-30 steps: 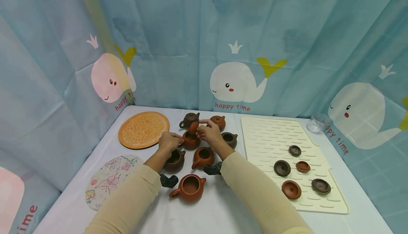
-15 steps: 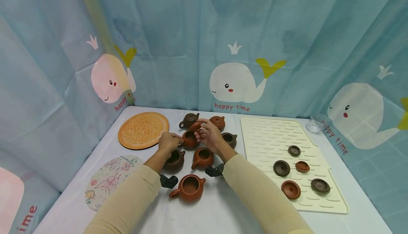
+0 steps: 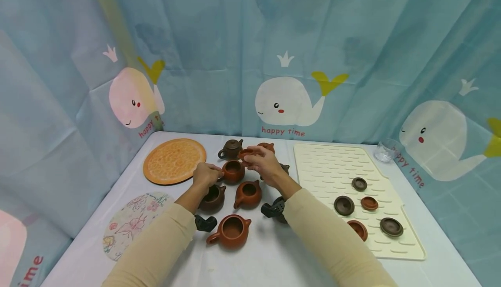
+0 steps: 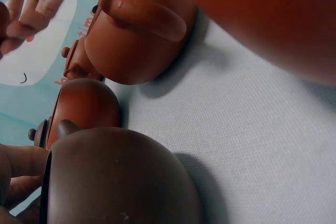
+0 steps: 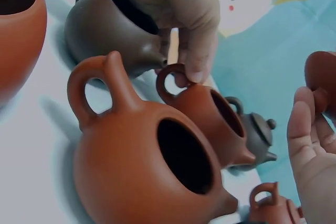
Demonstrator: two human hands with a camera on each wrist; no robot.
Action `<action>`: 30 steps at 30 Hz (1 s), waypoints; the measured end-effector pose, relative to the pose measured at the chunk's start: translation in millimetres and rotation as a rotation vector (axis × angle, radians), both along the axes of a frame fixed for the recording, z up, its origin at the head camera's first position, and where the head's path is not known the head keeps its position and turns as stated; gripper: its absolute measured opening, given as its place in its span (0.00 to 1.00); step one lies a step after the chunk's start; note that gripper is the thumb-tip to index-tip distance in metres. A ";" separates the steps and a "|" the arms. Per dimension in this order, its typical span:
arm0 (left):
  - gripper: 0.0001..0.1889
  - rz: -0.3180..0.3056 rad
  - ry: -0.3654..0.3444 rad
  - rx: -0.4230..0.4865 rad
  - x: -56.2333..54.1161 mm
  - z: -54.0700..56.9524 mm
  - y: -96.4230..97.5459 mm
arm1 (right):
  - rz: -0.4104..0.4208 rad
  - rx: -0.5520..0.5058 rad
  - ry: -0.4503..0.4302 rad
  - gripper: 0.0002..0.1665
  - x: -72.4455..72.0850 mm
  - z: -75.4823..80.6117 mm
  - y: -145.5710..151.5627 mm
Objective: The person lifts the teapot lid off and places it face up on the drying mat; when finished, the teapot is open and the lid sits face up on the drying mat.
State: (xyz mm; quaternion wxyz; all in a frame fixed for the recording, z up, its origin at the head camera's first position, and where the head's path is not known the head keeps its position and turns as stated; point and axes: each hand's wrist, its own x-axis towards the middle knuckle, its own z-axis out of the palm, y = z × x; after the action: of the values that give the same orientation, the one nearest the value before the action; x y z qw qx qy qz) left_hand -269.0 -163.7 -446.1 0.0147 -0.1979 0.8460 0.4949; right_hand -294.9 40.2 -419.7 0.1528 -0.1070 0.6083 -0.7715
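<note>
A small reddish-brown teapot (image 3: 234, 172) stands lidless among the others, its dark opening facing up. At its handle, my left hand (image 3: 206, 177) pinches with thumb and fingers, as the right wrist view shows. My right hand (image 3: 263, 161) holds a reddish clay lid (image 5: 321, 72) by its knob, raised above and right of that teapot. Near my left wrist sits a dark brown lidless teapot (image 3: 212, 200). An orange-brown lidless teapot (image 3: 248, 195) is just in front of my right hand, and a larger one (image 3: 231, 232) stands nearest me.
Behind are a lidded dark teapot (image 3: 231, 148) and a partly hidden orange one (image 3: 268, 146). Several lids rest on the cream ridged mat (image 3: 321, 165) at right, with a clear cup (image 3: 385, 151) beyond. Left lie an orange round mat (image 3: 174, 161) and a floral one (image 3: 135, 226).
My right hand has moved right with the lid, away from the small teapot's opening, and the lid's tilt has changed. My left hand stays at the handle.
</note>
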 end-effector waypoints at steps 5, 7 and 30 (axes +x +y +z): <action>0.04 0.003 -0.008 -0.009 0.0 0.3 -1.7 | 0.006 -0.031 0.006 0.30 2.6 6.3 8.1; 0.04 0.004 -0.005 -0.014 -0.5 -0.2 -2.2 | 0.008 -0.033 0.015 0.30 4.0 7.4 11.2; 0.03 0.001 0.003 0.008 -0.6 -2.8 -1.4 | 0.030 0.216 0.186 0.34 37.0 33.7 63.6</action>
State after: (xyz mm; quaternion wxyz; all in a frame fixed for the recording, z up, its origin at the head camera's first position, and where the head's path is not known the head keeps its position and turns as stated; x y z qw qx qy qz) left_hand -269.7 -165.1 -448.9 0.0141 -0.1976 0.8440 0.4985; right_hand -257.8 103.8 -386.1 0.1178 -0.1700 0.6975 -0.6861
